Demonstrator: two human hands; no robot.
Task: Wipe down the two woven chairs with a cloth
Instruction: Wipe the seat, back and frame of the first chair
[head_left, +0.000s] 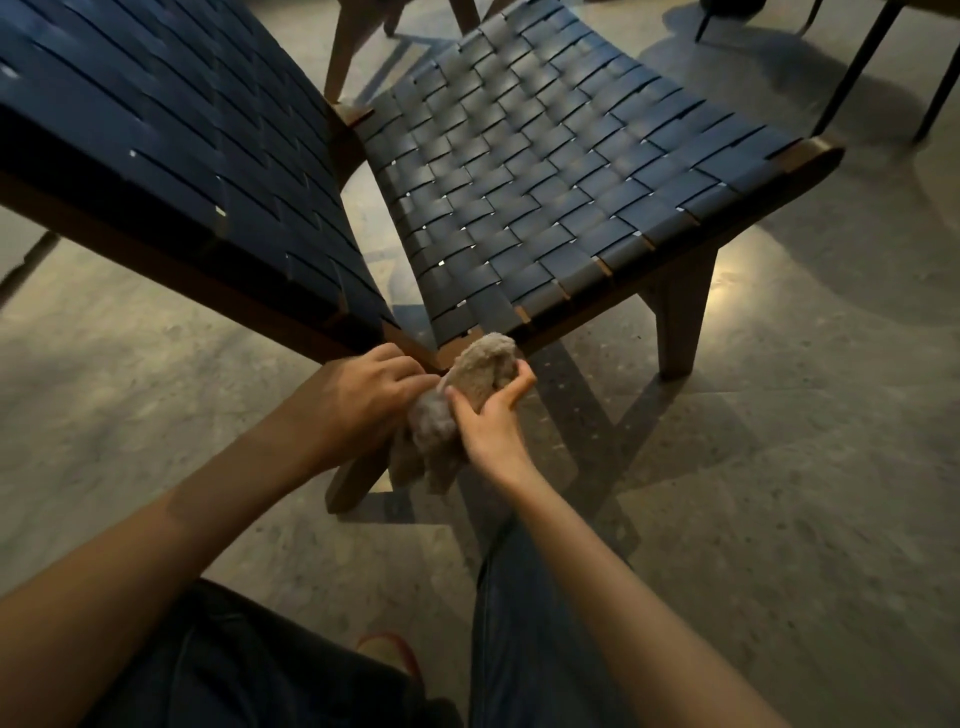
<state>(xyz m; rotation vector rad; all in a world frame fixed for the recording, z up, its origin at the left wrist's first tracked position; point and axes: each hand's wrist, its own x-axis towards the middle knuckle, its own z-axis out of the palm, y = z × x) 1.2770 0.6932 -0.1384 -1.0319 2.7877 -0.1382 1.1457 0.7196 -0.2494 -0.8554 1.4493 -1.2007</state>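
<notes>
Just before the chairs' near corners, a nubby beige cloth (483, 370) is bunched, probably to present a fresh face: the left hand (363, 397) curls around its middle, the right hand (492, 418) pinches its upper fold. Flat dark straps weave across the left chair (156, 130) and right chair (545, 171), both framed in wood.

Beige cloth (470, 400), navy basket-weave chairs (545, 171), grey speckled floor (779, 467)

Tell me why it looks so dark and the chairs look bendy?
Head view: dim light, with one glare patch on the floor by a leg of the right chair; long chair shadows; the wide lens bows the edges; the left chair is a bit blurred, the cloth sharper.
</notes>
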